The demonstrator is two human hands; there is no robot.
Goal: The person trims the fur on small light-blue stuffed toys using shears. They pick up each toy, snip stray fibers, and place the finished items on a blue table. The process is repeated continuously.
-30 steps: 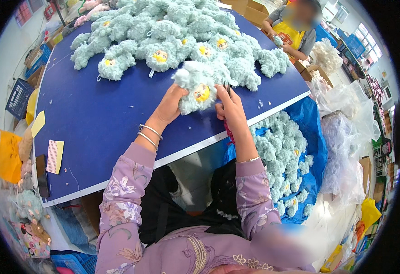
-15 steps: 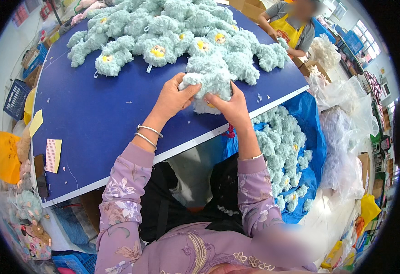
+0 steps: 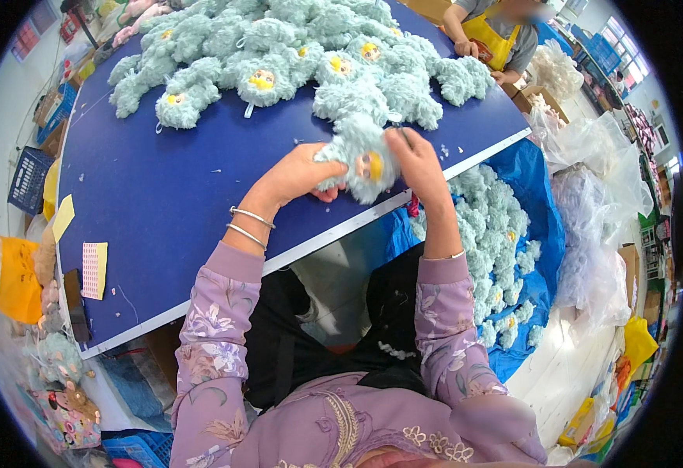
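A fluffy pale blue-green plush toy (image 3: 349,164) is held just above the table's near edge, its small face with a yellow patch turned up toward me. My left hand (image 3: 298,173) is closed around its left side, thumb on top. At the toy's right side is my right hand (image 3: 421,162), fingers curled and slightly blurred. A small dark tool (image 3: 405,139) shows between those fingers; its kind is not clear. Something red, like a cord (image 3: 413,205), hangs below that hand. Just beyond the held toy lies a heap of matching plush toys (image 3: 271,47).
The blue table (image 3: 162,203) has a pale edge strip. A blue sack (image 3: 540,210) full of similar plush stands right of my knees. Sticker sheets (image 3: 94,269) and a dark flat object (image 3: 76,304) lie at the left edge. Across the table works a person in a yellow apron (image 3: 486,43).
The toy has been turned, so its face now points upward and right. My right hand has lifted off its front to the right side, while my left hand keeps its hold.
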